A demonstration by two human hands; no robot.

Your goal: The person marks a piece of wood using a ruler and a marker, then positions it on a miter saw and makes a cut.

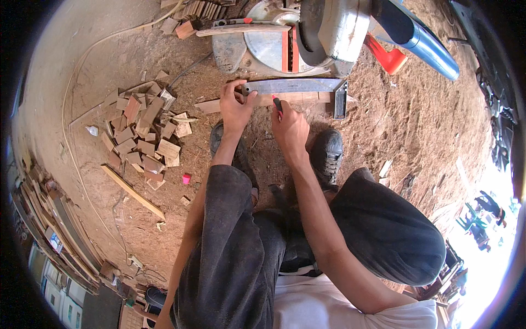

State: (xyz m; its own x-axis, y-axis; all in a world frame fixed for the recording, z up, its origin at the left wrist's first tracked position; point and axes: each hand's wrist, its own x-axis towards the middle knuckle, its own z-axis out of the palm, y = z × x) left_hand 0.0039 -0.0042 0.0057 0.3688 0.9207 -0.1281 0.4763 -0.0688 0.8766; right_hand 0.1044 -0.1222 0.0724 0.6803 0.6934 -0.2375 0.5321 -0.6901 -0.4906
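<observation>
A narrow wooden strip [298, 98] lies crosswise on the ground in front of my feet. Along its far side runs the metal blade of a try square [296, 85], whose dark stock crosses the strip near its right end. My left hand [235, 109] is closed, thumb and fingers gripping the blade's left end above the strip. In my closed right hand [290, 130] is a slim black and red marking pen [278, 102]. Its red tip points away from me and meets the strip's near area just under the blade; exact contact cannot be made out.
A miter saw [329, 38] stands just beyond the strip, with another wood piece [244, 29] across its base. Cut wooden blocks [145, 126] are heaped at the left, near a loose batten [133, 192] and a pink cap [186, 179]. A cable [64, 120] curves along the left.
</observation>
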